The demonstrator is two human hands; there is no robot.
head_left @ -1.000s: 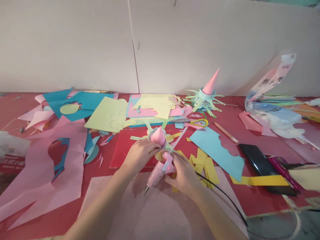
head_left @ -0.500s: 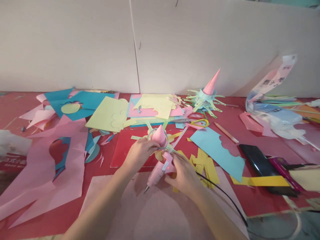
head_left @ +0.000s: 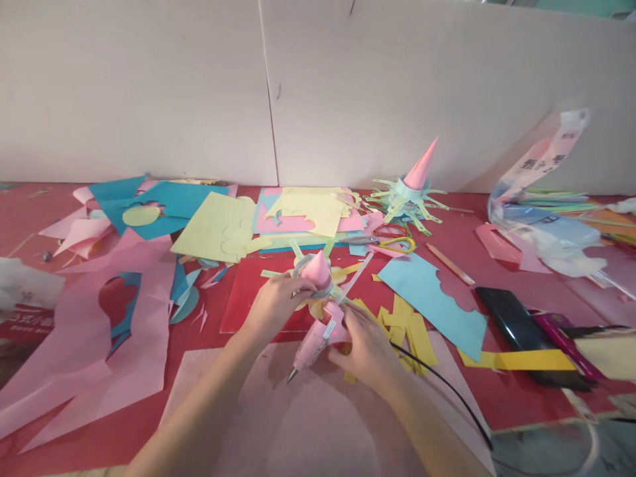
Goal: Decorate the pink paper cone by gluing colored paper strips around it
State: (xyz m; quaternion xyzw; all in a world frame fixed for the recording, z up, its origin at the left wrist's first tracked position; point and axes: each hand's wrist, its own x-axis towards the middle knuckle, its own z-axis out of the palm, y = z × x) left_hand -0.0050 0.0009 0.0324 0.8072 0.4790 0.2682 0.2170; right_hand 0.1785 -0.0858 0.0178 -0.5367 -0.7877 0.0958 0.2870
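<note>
A small paper piece with a pink cone (head_left: 317, 270) and pale green strips around its base stands near the middle. My left hand (head_left: 278, 301) pinches the near left side of its base. A pink glue gun (head_left: 314, 339), its metal tip pointing down and left, is held by my right hand (head_left: 365, 341). A clear glue stick (head_left: 356, 278) sticks up from its back end. The right fingertips also lie close to the base of the paper piece; whether they touch it is hidden. Under it lies a red sheet (head_left: 241, 298).
A finished-looking cone piece (head_left: 421, 165) stands at the back. Scissors (head_left: 397, 243), a blue sheet (head_left: 432, 298), yellow strips (head_left: 410, 328) and a black phone (head_left: 507, 318) lie to the right. Pink cut paper (head_left: 74, 331) covers the left; a black cord (head_left: 447, 384) runs at lower right.
My left fingers have shifted slightly at the base of the pink cone. The glue gun and my right hand have hardly moved.
</note>
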